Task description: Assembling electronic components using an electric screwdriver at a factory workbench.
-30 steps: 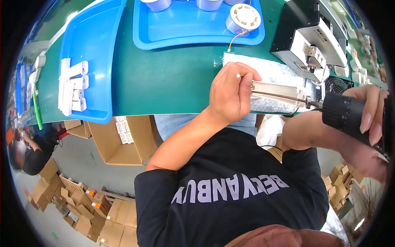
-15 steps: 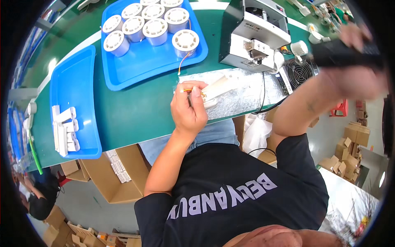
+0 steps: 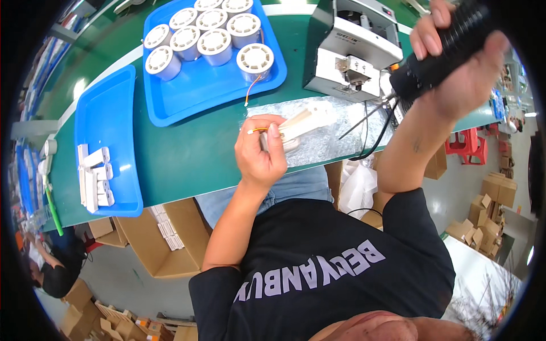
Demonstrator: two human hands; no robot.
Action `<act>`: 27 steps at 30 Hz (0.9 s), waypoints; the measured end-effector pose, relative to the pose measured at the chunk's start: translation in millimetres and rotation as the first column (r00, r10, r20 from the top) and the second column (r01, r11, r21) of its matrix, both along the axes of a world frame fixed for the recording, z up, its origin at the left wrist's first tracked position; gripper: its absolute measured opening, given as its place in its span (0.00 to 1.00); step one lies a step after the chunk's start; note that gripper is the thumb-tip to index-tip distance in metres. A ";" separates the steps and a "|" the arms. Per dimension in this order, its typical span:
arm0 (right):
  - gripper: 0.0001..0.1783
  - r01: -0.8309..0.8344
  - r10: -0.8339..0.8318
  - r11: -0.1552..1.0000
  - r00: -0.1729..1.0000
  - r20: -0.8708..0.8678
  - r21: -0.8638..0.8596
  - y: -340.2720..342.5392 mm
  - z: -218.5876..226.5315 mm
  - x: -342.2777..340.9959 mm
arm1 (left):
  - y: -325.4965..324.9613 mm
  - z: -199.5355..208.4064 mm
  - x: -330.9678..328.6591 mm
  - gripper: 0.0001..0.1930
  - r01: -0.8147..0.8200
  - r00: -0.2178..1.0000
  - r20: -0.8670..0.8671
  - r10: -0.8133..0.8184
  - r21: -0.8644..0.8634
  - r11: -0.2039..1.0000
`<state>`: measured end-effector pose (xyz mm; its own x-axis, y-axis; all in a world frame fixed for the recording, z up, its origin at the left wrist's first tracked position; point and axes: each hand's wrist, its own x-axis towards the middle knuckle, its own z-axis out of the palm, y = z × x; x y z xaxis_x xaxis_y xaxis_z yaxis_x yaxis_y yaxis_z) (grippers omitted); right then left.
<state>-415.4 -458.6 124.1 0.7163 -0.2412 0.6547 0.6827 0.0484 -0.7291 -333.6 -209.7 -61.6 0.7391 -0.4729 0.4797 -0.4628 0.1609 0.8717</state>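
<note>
My left hand (image 3: 256, 153) is closed on a long white plastic part (image 3: 307, 120) over the bubble-wrap sheet (image 3: 341, 133). Short yellow and red wires (image 3: 260, 130) with a small white connector stick out by the thumb. My fingers hide the part's near end. At the upper right, my right hand (image 3: 469, 85) wraps round a black electric screwdriver (image 3: 441, 57). Its thin bit (image 3: 361, 120) slants down and left toward the white part, with a gap between them. A black cord (image 3: 380, 146) runs below the tool.
A blue tray (image 3: 187, 105) holds several white round motor-like units (image 3: 256, 59), one trailing wires. Another blue tray (image 3: 111, 125) at left carries white elongated parts (image 3: 94, 179). A grey-white machine (image 3: 352, 51) stands at the bench's back right. Below are a cardboard box (image 3: 145, 247) and red stools (image 3: 469, 145).
My right hand has brought the screwdriver down and left from the far right; its bit now shows. My left hand stays almost in place with the white part.
</note>
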 end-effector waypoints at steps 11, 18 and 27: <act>0.37 -0.063 0.059 0.995 0.997 0.042 0.082 93.2 -8.1 21.6 | -7.4 -7.3 -2.3 0.04 0.001 0.964 0.265 0.022 -0.086 0.996; 0.38 -0.039 0.030 0.994 0.996 0.086 0.102 87.6 -10.5 10.2 | -8.2 -0.3 -3.9 0.04 0.018 0.967 0.254 0.004 -0.084 0.996; 0.39 0.019 -0.035 0.993 0.991 0.132 0.121 91.2 -14.0 15.5 | -10.5 0.2 -0.9 0.05 0.017 0.978 0.208 0.000 -0.083 0.996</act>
